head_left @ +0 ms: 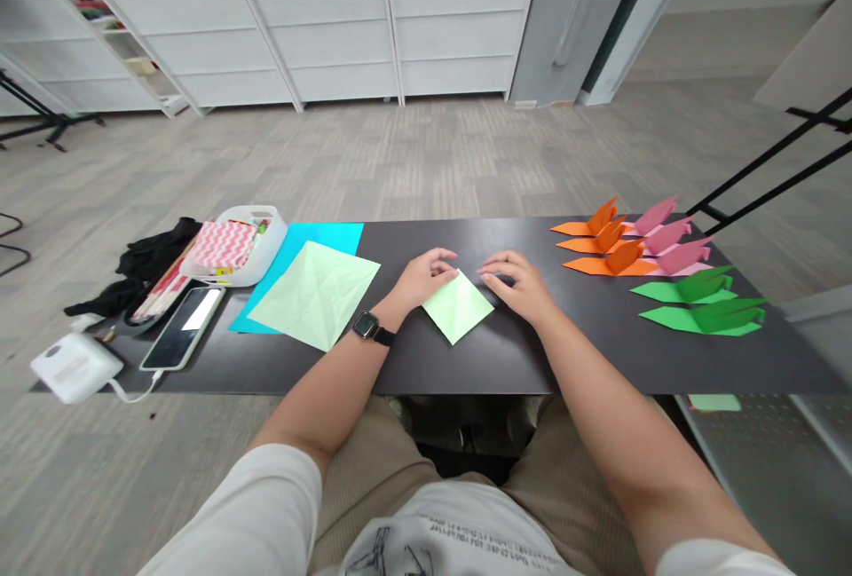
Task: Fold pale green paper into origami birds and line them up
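Note:
A small pale green paper square [456, 310], folded and turned like a diamond, lies on the dark table [519, 359] in front of me. My left hand [426, 276] rests at its upper left edge, thumb touching the paper and fingers stretched out. Close to its upper right edge is my right hand [519, 283], fingers apart and slightly curved; whether it touches the paper I cannot tell. Left of my wrist lies a larger creased pale green sheet [316, 292], partly over a blue sheet [333, 237].
Folded paper birds stand at the right: orange [603, 243], pink [672, 239] and green [706, 314]. At the left are a white basket [266, 248], a phone [183, 332] cabled to a white power bank [76, 367], and black cloth [156, 252].

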A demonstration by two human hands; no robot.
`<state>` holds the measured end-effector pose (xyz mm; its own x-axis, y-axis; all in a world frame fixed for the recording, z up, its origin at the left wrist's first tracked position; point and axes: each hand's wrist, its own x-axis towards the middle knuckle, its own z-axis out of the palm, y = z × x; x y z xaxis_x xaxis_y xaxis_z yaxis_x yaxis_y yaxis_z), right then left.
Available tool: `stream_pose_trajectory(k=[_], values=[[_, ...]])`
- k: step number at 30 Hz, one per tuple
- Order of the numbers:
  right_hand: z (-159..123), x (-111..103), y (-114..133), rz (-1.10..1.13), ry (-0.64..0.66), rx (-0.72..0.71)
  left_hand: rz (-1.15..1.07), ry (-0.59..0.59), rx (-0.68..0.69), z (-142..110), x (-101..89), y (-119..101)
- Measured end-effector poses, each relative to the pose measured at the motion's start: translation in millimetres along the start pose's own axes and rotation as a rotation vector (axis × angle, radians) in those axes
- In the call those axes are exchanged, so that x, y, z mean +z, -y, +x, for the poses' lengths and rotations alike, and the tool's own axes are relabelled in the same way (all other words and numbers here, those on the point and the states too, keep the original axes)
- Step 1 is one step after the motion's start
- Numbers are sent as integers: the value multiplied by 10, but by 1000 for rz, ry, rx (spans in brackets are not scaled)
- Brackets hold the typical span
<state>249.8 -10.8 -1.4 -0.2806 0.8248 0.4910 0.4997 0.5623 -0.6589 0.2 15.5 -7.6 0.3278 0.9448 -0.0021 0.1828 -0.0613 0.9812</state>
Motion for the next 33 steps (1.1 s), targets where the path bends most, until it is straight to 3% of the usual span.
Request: stream_pose_trajectory(k=[5,10,17,25,33], values=[[-26,112,-48,-176,69,4,-27,-15,122,-19,74,-9],[-44,169,-59,-323,56,59,293,-34,260,-114,110,-38],[-42,232,-117,-450,150,59,748,5,359,-188,135,-79],[-57,236,-176,-473,155,49,800,198,406,-136,80,-16],[-71,230,-181,-485,125,55,868,228,431,-165,62,-14]])
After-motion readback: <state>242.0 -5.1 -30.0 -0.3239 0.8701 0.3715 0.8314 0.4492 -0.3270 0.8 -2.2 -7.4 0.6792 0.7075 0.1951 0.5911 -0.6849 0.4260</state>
